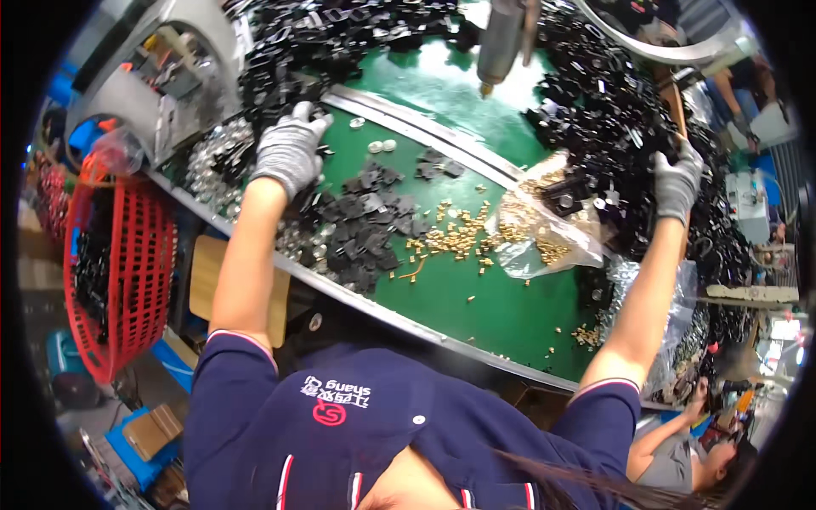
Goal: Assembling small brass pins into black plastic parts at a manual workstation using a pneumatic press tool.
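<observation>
Far left, beneath the curve of a pale machine [212,51], a red basket [144,255] of open lattice with dark parts inside. Next along, a tan board [206,285], partly hidden behind the left forearm. Along the near-left edge of the green bench [510,314], see-through discs [212,170], scattered up to the left hand [293,151]. In a grey glove, at the near fringe of the left black heap [289,64], fingers partly bent, thumb apart; cannot tell of anything gripped. Just right of the glove, more discs and a loose spread of dark squares [370,217]. Beyond these, slantwise across the bench, a metal rail [425,136], in the way between near and far halves. Mid-bench, brass bits [459,234], strewn up to an open plastic bag [531,259] with more brass inside. Overhead, a hanging metal nozzle [500,51]. Right of the bag, the broad right black heap [586,110]. At its outer side, against a brown strip [677,106], the right hand [680,183], gloved, fingers slightly curled; cannot tell of any hold. Lower right, crumpled clear plastic [684,285] and, farther off, a co-worker [671,467].
</observation>
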Available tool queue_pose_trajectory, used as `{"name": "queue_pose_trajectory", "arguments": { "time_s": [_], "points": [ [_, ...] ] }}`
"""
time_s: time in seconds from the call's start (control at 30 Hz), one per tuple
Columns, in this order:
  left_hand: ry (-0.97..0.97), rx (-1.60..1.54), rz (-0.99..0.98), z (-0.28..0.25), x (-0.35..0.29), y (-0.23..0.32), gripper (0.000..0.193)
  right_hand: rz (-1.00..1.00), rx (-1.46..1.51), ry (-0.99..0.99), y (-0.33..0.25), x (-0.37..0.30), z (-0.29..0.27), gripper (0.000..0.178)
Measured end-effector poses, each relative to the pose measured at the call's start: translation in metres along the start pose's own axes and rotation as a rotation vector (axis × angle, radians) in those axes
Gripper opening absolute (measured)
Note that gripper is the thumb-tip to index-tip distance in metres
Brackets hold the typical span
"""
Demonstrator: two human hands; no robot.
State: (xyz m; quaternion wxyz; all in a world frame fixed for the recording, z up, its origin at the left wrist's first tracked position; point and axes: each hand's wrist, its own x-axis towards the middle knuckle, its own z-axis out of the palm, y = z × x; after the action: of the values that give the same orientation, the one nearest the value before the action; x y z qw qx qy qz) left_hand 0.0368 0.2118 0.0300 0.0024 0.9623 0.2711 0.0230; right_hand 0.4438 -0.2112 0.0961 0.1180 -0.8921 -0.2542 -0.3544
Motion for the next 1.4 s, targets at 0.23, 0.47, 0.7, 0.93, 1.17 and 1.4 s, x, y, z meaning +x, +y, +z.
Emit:
{"name": "queue_pose_trajectory", "arguments": {
  "time_s": [0.23, 0.47, 0.7, 0.93, 1.17, 1.4],
  "points": [
    [-0.021, -0.178, -0.045, -0.006, 0.002, -0.019, 0.053, -0.272, 0.394, 0.155, -0.156, -0.082, -0.036, 0.032],
    [-0.104, -2.097, 0.174, -0.036, -0.06, 0.118, 0.057, 0.091, 1.309, -0.554, -0.26, -0.192, -0.099, 0.062],
    [-0.09, -1.456, 0.343, 0.009, -0.131, 0.181, 0.044, 0.33, 1.446, -0.768, -0.213, -0.252, -0.119, 0.081],
    [-0.257, -0.627, 0.424, 0.021, -0.128, 0.167, 0.022, 0.463, 1.068, -1.013, -0.206, -0.259, -0.123, 0.063],
    [0.059, -0.873, 0.463, 0.007, -0.081, 0.112, 0.021, 0.05, 0.838, -0.767, -0.203, -0.272, -0.109, 0.059],
    [0.355, -0.199, 0.05, -0.018, 0.096, -0.011, 0.055, 0.033, 0.939, -0.732, -0.211, -0.263, -0.108, 0.057]
  ]
}}
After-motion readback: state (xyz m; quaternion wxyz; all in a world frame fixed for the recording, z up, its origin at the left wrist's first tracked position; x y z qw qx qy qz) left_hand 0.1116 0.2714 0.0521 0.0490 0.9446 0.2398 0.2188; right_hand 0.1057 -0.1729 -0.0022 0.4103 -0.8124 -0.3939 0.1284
